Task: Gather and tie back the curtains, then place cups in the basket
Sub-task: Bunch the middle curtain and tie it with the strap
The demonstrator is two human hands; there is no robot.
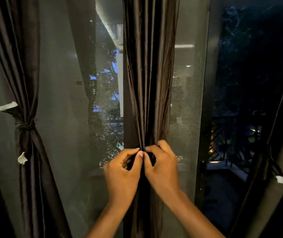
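Note:
A dark brown middle curtain [150, 74] hangs straight ahead, pinched into a narrow bunch at waist height. My left hand [122, 172] and my right hand [162, 167] meet at that bunch, fingers curled around a dark tie band [149, 156] wrapped about the fabric. The band is mostly hidden by my fingers. On the left, another brown curtain [25, 83] is gathered and held by a knotted tie [25, 125] with white tags. No cups or basket are in view.
A mesh screen [65, 83] and a dark window frame [206, 100] stand behind the curtains. A third curtain [274, 160] with a white tag hangs at the right edge. Outside it is night, with a balcony railing [226, 143] and trees.

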